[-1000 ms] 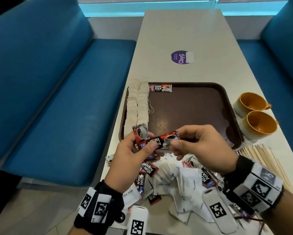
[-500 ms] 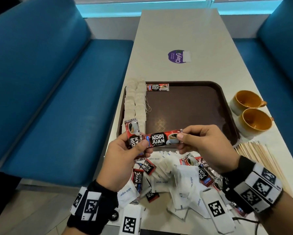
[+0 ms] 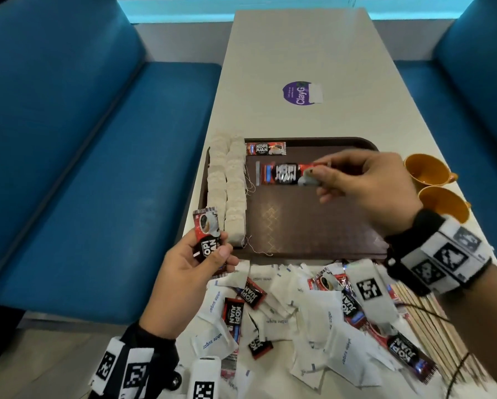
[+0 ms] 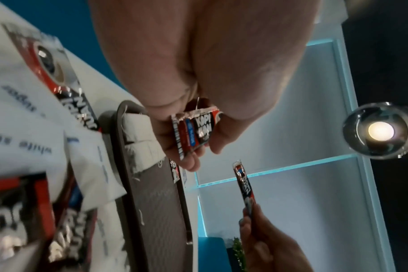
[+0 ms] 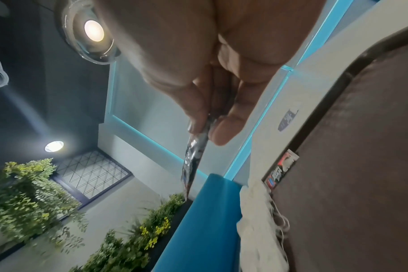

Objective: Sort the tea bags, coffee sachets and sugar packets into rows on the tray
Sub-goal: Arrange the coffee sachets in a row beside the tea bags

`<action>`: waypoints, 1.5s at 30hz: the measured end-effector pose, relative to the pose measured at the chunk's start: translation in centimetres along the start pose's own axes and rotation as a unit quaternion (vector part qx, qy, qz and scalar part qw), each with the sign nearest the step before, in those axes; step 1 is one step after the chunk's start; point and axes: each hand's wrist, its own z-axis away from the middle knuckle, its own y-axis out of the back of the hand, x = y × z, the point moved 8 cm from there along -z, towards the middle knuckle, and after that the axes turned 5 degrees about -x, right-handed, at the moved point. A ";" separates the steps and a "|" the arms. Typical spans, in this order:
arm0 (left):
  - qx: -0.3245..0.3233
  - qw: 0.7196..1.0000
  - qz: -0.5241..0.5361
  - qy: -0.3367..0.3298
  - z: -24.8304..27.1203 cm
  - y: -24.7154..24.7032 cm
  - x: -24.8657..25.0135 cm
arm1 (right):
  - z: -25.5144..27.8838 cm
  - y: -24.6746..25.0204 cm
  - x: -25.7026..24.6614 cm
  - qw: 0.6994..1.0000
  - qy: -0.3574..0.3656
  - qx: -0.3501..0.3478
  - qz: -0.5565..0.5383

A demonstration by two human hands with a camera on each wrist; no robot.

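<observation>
Blue booth benches (image 3: 69, 168) flank a long pale table (image 3: 299, 53), and near its close end sits a brown tray (image 3: 313, 226). Over the tray's far half, the right hand (image 3: 365, 180) pinches one end of a coffee sachet (image 3: 281, 174) between thumb and fingertips, holding it level and lengthwise just on the near side of another sachet (image 3: 266, 148) that already lies flat against the tray's far rim. From the right wrist view the held sachet (image 5: 195, 156) shows edge-on, clear of the tray surface. Down the tray's left side run two columns of pale tea bags (image 3: 227, 191), their strings trailing onto the brown surface. The left hand (image 3: 189, 272) hovers by the tray's near-left corner, thumb and curled fingers gripping a second coffee sachet (image 3: 208, 234) that stands upright; the left wrist view shows its lower end (image 4: 193, 134) tucked between thumb and fingers. On the table on the near side of the tray lies a loose heap of white sugar packets (image 3: 345, 349) mixed with more red-and-black sachets (image 3: 234, 312). To the right of the tray stand two orange cups (image 3: 431, 180), and a spread of wooden stirrers (image 3: 431, 326) lies nearer, at the table's right edge. Farther up the table is a round purple sticker (image 3: 297, 93).
</observation>
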 end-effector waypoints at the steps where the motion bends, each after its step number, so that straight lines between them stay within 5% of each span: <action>1: -0.001 1.000 -0.011 0.001 -0.2 0.2 -0.1 | -1.5 0.2 -0.1 1.000 -0.001 0.008 -0.007; 13: -0.076 0.989 -0.100 0.077 -1.6 -1.4 -2.9 | -16.3 -2.3 10.1 0.987 -0.145 0.028 0.057; 45: -0.074 0.987 -0.126 0.067 -2.2 -1.1 -2.4 | -19.3 -2.2 12.2 0.959 -0.200 0.046 0.195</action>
